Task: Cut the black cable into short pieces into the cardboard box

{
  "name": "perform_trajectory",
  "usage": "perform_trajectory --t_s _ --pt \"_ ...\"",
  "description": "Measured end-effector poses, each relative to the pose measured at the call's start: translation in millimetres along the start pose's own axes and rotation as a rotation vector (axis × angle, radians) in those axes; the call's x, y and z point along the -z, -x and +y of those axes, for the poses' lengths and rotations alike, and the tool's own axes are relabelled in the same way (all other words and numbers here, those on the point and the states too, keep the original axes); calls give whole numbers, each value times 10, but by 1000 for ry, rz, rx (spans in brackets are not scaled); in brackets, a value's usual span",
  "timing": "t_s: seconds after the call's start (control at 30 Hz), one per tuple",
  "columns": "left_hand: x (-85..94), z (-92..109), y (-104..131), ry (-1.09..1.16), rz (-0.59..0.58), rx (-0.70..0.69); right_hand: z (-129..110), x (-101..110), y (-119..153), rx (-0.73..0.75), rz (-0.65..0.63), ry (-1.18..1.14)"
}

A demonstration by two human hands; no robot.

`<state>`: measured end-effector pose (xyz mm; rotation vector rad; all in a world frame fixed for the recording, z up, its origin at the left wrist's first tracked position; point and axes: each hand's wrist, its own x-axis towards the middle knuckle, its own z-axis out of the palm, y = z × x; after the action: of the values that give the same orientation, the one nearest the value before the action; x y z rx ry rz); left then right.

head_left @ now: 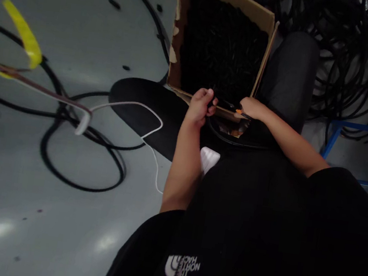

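Note:
My left hand [202, 106] is closed at the near edge of a cardboard box [171, 69], with its fingers pinched around a black cable. To its right, my right hand [251, 108] is wrapped round a tool with orange on its handle [242, 112]. The tool's dark tip points towards my left hand. Many small black pieces [223, 47] fill the box. From between my hands the black cable [228, 140] curves down and runs right across my lap.
Coils of black cable [357, 67] lie at the upper right, above a blue frame [330, 140]. More black cable [76, 185] loops on the floor at left, near a yellow strip [25, 33] and a white cord [140, 105]. A white object [209, 159] rests by my left forearm.

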<state>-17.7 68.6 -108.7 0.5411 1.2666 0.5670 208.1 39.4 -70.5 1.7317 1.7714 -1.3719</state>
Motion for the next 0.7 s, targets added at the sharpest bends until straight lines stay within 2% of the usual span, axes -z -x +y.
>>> perform_trajectory --t_s 0.17,0.3,0.37,0.43,0.5,0.53,0.6,0.7 --pt "-44 16 -31 170 104 -56 -10 8 -20 -5 4 -130" --pt "86 -74 -163 264 196 -236 -30 -1 57 68 36 -375" --pt "185 -98 -239 323 278 -331 -38 -35 192 129 -34 -578" --pt "265 -88 -295 371 380 -376 -29 -95 381 206 -186 -725" --pt "304 -52 -317 416 486 -374 0 -171 588 268 -308 -770" --pt "306 -29 -313 451 522 -367 18 -210 684 283 -317 -774" --pt "281 22 -279 519 543 -336 42 -289 830 281 -232 -787" --pt "227 105 -197 548 501 -261 -3 -399 888 272 -44 -813"
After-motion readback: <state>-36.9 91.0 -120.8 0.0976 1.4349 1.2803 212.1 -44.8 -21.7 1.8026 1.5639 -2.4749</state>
